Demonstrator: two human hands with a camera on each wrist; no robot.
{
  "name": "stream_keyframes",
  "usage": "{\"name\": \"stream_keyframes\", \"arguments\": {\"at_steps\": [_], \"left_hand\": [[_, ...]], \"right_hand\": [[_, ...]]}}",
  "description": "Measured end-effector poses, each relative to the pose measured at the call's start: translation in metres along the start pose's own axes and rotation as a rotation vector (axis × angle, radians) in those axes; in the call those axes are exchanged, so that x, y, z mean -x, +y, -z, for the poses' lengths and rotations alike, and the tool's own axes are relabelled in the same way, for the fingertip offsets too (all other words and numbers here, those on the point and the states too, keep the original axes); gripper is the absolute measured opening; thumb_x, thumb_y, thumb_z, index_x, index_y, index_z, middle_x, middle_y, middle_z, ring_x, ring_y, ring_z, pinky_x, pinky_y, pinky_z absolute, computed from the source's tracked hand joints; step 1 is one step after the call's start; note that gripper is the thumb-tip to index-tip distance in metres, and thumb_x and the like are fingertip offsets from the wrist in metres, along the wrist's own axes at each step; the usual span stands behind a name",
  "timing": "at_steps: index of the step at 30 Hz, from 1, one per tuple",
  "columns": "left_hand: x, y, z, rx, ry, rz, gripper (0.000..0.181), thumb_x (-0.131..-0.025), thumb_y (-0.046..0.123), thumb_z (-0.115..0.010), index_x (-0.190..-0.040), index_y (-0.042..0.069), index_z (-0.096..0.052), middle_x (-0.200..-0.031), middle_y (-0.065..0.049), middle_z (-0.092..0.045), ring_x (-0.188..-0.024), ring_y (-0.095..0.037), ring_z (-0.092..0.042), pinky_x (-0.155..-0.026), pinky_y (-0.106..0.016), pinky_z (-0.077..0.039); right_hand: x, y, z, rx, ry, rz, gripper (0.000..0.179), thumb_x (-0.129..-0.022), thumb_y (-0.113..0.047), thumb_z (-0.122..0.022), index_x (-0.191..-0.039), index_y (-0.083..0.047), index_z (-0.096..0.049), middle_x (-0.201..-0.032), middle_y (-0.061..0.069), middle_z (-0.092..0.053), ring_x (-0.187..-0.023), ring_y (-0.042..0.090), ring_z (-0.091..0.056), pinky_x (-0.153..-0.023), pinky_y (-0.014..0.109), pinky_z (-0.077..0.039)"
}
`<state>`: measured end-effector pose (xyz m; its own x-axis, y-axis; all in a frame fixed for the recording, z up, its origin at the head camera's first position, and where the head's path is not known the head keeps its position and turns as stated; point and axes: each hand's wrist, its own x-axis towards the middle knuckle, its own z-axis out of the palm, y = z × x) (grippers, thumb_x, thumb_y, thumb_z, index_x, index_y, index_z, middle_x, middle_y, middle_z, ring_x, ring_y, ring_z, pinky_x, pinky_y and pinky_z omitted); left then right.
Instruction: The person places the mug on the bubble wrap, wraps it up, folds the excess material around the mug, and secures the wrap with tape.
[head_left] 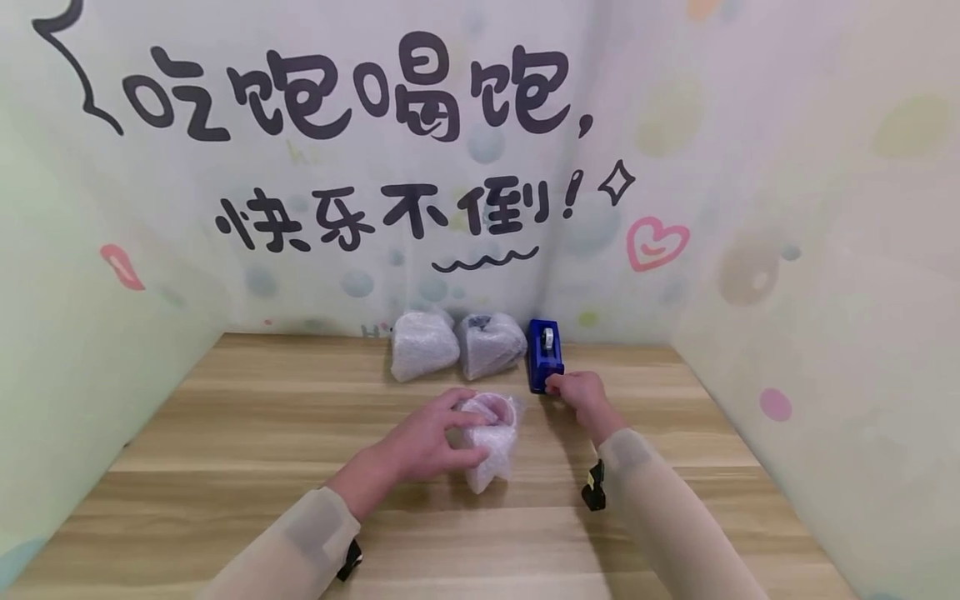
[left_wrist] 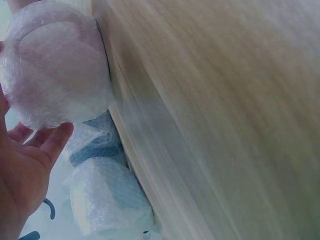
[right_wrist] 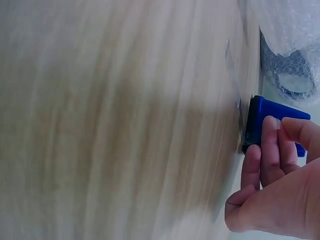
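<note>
My left hand (head_left: 427, 437) holds a bubble-wrapped cup (head_left: 489, 454) on the wooden table, thumb on the near side and fingers at the back. The cup's pale pinkish round mouth shows through the wrap. In the left wrist view, fingertips (left_wrist: 62, 134) press against the wrapped cup (left_wrist: 60, 75). At the back right, my right hand (head_left: 587, 398) is at the front end of a blue tape dispenser (head_left: 545, 354). Thumb and finger meet there in the right wrist view, pinching at the tape's end; the tape between them is hidden.
Two more bubble-wrapped bundles, a whitish one (head_left: 424, 346) and one with dark parts inside (head_left: 491, 346), stand left of the dispenser by the back wall. Printed fabric walls (head_left: 810, 250) enclose the wooden table (head_left: 262, 417) at the back and sides.
</note>
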<state>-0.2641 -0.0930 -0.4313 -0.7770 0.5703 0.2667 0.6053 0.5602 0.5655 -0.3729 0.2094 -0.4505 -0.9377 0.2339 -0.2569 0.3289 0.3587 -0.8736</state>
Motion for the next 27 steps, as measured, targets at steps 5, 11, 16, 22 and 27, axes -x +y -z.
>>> {"name": "stream_keyframes", "arguments": {"at_steps": [5, 11, 16, 22, 27], "left_hand": [[0.001, -0.001, 0.000, 0.009, 0.004, 0.011, 0.047, -0.096, 0.041, -0.081, -0.137, 0.016, -0.078, -0.166, -0.018, -0.051, -0.148, -0.043, -0.055, -0.120, -0.061, -0.050], [0.002, -0.001, -0.002, 0.014, 0.012, 0.003, 0.046, -0.096, 0.040, -0.082, -0.135, 0.016, -0.079, -0.164, -0.019, -0.053, -0.147, -0.043, -0.057, -0.119, -0.061, -0.050], [0.003, -0.001, -0.006, 0.030, 0.002, 0.011, 0.046, -0.096, 0.039, -0.082, -0.136, 0.016, -0.079, -0.165, -0.020, -0.051, -0.148, -0.044, -0.055, -0.120, -0.062, -0.049], [0.002, -0.001, -0.004, 0.022, 0.006, 0.012, 0.045, -0.097, 0.040, -0.082, -0.136, 0.017, -0.079, -0.165, -0.017, -0.051, -0.147, -0.042, -0.057, -0.119, -0.060, -0.051], [-0.001, -0.001, -0.002, -0.014, 0.041, -0.047, 0.042, -0.096, 0.037, -0.082, -0.133, 0.016, -0.080, -0.162, -0.016, -0.055, -0.144, -0.039, -0.060, -0.118, -0.057, -0.053]], "right_hand": [[-0.002, -0.004, 0.001, 0.064, -0.014, 0.003, 0.014, -0.092, -0.015, -0.074, -0.097, -0.002, -0.078, -0.090, 0.005, -0.073, -0.090, 0.022, -0.058, -0.080, 0.033, -0.045], [-0.003, -0.001, 0.001, 0.110, -0.033, 0.014, 0.016, -0.092, -0.011, -0.075, -0.100, 0.003, -0.078, -0.086, 0.007, -0.076, -0.081, 0.019, -0.059, -0.073, 0.031, -0.046], [-0.003, 0.001, 0.006, 0.182, -0.098, 0.001, 0.019, -0.093, -0.010, -0.079, -0.102, 0.007, -0.079, -0.079, 0.004, -0.075, -0.073, 0.015, -0.060, -0.068, 0.027, -0.048], [0.003, -0.008, 0.024, 0.201, -0.206, 0.070, 0.027, -0.098, -0.025, -0.079, -0.111, -0.001, -0.081, -0.093, 0.002, -0.076, -0.090, 0.019, -0.064, -0.081, 0.031, -0.048], [0.017, -0.010, 0.032, 0.031, -0.188, 0.221, 0.034, -0.102, -0.033, -0.077, -0.122, -0.006, -0.080, -0.110, -0.002, -0.079, -0.120, 0.030, -0.067, -0.100, 0.045, -0.049]]}}
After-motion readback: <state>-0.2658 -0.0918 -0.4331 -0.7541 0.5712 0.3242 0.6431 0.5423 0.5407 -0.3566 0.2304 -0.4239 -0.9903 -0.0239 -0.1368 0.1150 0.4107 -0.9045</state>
